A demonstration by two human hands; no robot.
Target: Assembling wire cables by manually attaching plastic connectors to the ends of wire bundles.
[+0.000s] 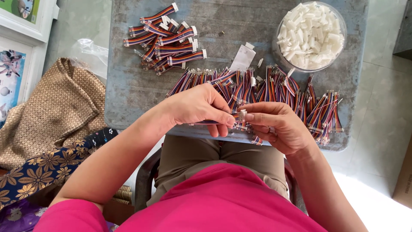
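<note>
— Grey and worn, one small table is seen filling the upper frame. What is laid on it?

— Two heaps of striped ribbon cables: a finished pile at upper left, roughly a dozen, and a loose spread across the middle, too many to be counted. One clear bowl of white plugs is set at upper right.

— And the hands?

— One cable is pinched by the left hand; its end with a white plug is pinched by the right hand, at frame centre.
</note>
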